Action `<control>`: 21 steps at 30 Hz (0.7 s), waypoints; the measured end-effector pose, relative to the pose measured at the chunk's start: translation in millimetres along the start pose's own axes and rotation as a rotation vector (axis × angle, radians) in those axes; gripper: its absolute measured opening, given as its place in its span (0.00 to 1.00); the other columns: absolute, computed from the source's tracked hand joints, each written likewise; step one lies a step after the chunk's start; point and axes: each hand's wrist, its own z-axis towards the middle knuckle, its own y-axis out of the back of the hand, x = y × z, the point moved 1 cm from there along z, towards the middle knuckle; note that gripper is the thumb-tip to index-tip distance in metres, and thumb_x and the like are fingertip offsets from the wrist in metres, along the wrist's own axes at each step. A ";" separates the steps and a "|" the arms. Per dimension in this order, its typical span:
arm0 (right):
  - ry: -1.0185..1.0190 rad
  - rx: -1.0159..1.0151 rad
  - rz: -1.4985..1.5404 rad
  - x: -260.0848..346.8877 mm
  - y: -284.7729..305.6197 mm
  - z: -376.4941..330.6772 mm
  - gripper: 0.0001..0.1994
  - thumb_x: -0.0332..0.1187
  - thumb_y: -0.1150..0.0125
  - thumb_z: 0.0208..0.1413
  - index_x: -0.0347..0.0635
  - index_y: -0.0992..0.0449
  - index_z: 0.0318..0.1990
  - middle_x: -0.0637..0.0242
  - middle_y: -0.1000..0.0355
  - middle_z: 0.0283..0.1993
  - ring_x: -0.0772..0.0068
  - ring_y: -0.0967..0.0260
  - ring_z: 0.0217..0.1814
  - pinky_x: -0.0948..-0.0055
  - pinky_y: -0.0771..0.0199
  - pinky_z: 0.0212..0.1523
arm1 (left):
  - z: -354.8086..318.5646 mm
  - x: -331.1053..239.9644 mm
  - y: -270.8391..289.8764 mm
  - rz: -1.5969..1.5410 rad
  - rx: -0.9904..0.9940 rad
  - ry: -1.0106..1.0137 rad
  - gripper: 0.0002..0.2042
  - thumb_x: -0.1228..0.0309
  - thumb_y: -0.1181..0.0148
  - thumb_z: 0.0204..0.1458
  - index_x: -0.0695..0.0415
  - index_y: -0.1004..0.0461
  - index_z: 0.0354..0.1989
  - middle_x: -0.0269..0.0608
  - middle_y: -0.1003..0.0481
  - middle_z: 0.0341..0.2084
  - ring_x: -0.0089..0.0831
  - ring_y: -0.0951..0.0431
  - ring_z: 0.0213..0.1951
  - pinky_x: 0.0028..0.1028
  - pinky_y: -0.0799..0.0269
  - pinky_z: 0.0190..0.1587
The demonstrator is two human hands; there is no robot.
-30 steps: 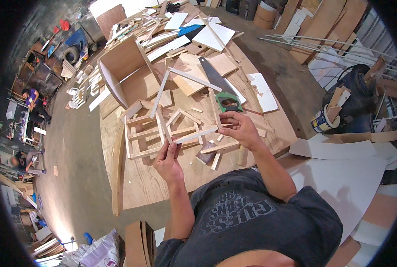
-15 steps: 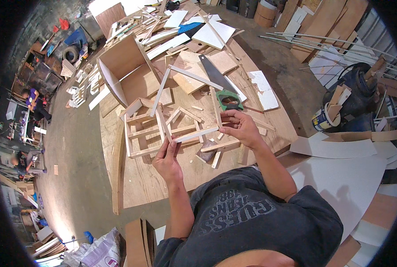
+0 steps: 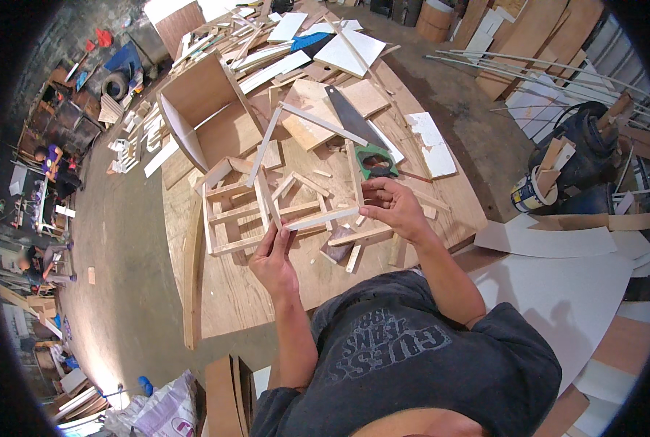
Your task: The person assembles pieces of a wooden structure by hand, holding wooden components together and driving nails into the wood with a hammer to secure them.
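Between my two hands is a light wooden strip frame (image 3: pixel 322 219), with white-faced edges and thin side pieces that run away from me. My left hand (image 3: pixel 275 264) pinches its near left corner between thumb and fingers. My right hand (image 3: pixel 399 211) grips the near right corner, its fingers curled around the side piece. Beneath and to the left lies another open frame of wooden strips (image 3: pixel 230 248). Just beyond my right hand rests a handsaw (image 3: pixel 347 113) with a green handle (image 3: pixel 375 162). Short wood offcuts (image 3: pixel 361 238) lie below the held frame.
The plywood worktable (image 3: pixel 237 306) carries an open wooden box (image 3: pixel 230 135) at the left and a heap of scrap strips (image 3: pixel 266 54) at the far end. White panels (image 3: pixel 558 291) lie to my right, near a bucket of offcuts (image 3: pixel 534 197). Two people (image 3: pixel 54 164) are far left.
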 end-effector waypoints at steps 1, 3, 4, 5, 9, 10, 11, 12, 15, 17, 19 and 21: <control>-0.004 -0.013 0.016 0.1 -0.7 -0.5 0.26 0.19 0.26 0.51 0.35 0.26 0.58 0.60 0.21 0.53 0.73 0.23 0.54 0.74 0.20 0.55 | 0.3 -0.7 -1.0 -0.001 0.026 -0.010 0.15 0.83 0.37 0.59 0.75 0.24 0.53 0.55 0.19 0.45 0.38 0.16 0.47 0.33 0.13 0.51; -0.012 -0.020 0.005 3.1 -1.9 -2.2 0.26 0.19 0.26 0.51 0.35 0.27 0.58 0.60 0.21 0.52 0.73 0.23 0.53 0.74 0.20 0.55 | 0.2 -0.5 0.4 -0.001 0.050 -0.022 0.14 0.82 0.38 0.60 0.75 0.24 0.53 0.55 0.19 0.45 0.39 0.16 0.47 0.33 0.13 0.51; -0.017 -0.028 -0.007 4.2 -2.1 -2.4 0.26 0.19 0.26 0.51 0.36 0.27 0.58 0.60 0.21 0.52 0.73 0.23 0.53 0.73 0.20 0.56 | 0.7 0.7 2.3 -0.024 0.059 -0.014 0.14 0.81 0.39 0.61 0.75 0.24 0.53 0.55 0.19 0.46 0.39 0.16 0.47 0.34 0.14 0.51; -0.018 -0.025 -0.006 2.5 -1.7 -1.8 0.26 0.19 0.26 0.51 0.36 0.27 0.58 0.60 0.21 0.52 0.73 0.23 0.53 0.73 0.20 0.56 | 0.9 1.0 3.8 -0.046 0.067 -0.007 0.14 0.79 0.40 0.62 0.75 0.24 0.53 0.55 0.19 0.46 0.38 0.16 0.47 0.34 0.14 0.51; 0.013 -0.016 0.025 -1.6 4.5 -0.4 0.26 0.18 0.26 0.51 0.35 0.27 0.59 0.60 0.21 0.52 0.72 0.23 0.53 0.72 0.20 0.56 | 0.6 -0.9 3.4 -0.049 0.111 0.034 0.14 0.77 0.41 0.64 0.74 0.24 0.54 0.55 0.19 0.46 0.38 0.16 0.47 0.36 0.14 0.51; 0.009 -0.008 0.024 -1.7 4.9 -0.2 0.26 0.18 0.26 0.51 0.35 0.27 0.59 0.60 0.21 0.52 0.71 0.22 0.53 0.72 0.20 0.56 | 0.8 -0.5 3.9 -0.036 0.113 0.042 0.14 0.77 0.42 0.64 0.74 0.24 0.54 0.55 0.19 0.47 0.37 0.16 0.47 0.37 0.14 0.51; 0.008 -0.008 0.025 -1.6 4.5 -0.2 0.26 0.18 0.26 0.51 0.35 0.27 0.59 0.60 0.21 0.52 0.71 0.22 0.53 0.72 0.20 0.56 | 0.9 -0.3 4.5 -0.022 0.115 0.050 0.14 0.77 0.42 0.65 0.73 0.24 0.54 0.55 0.19 0.47 0.37 0.16 0.47 0.37 0.14 0.52; 0.011 -0.011 0.016 -0.4 4.0 -0.2 0.27 0.18 0.26 0.51 0.35 0.27 0.59 0.59 0.21 0.52 0.71 0.22 0.53 0.72 0.20 0.56 | 1.3 -1.0 5.2 -0.022 0.116 0.050 0.14 0.77 0.42 0.65 0.73 0.24 0.54 0.55 0.19 0.47 0.37 0.16 0.47 0.37 0.14 0.52; 0.004 -0.022 -0.004 2.6 2.8 -0.8 0.27 0.19 0.26 0.50 0.34 0.27 0.59 0.59 0.21 0.52 0.71 0.22 0.53 0.72 0.20 0.56 | 0.8 -4.5 4.9 -0.006 0.123 0.081 0.14 0.78 0.40 0.63 0.73 0.24 0.55 0.55 0.19 0.47 0.36 0.16 0.46 0.36 0.14 0.51; -0.006 -0.029 -0.017 2.5 3.7 -0.8 0.27 0.19 0.26 0.50 0.34 0.27 0.59 0.59 0.20 0.52 0.71 0.22 0.53 0.72 0.20 0.56 | -0.8 -7.9 0.2 0.088 0.123 0.075 0.15 0.81 0.38 0.60 0.74 0.24 0.55 0.54 0.19 0.48 0.36 0.16 0.46 0.34 0.14 0.51; -0.005 -0.036 -0.031 1.8 5.5 -0.8 0.26 0.19 0.26 0.50 0.34 0.26 0.58 0.59 0.20 0.51 0.72 0.22 0.52 0.73 0.19 0.55 | -0.9 -9.9 -1.7 0.096 0.109 0.089 0.16 0.82 0.38 0.59 0.74 0.25 0.55 0.54 0.19 0.48 0.36 0.16 0.46 0.33 0.14 0.51; -0.011 -0.036 -0.032 3.1 4.4 -1.0 0.26 0.19 0.26 0.50 0.34 0.26 0.58 0.59 0.20 0.51 0.72 0.22 0.52 0.73 0.19 0.54 | -0.6 -9.6 -0.8 0.105 0.096 0.102 0.17 0.83 0.37 0.58 0.74 0.25 0.56 0.54 0.19 0.48 0.36 0.16 0.46 0.32 0.14 0.51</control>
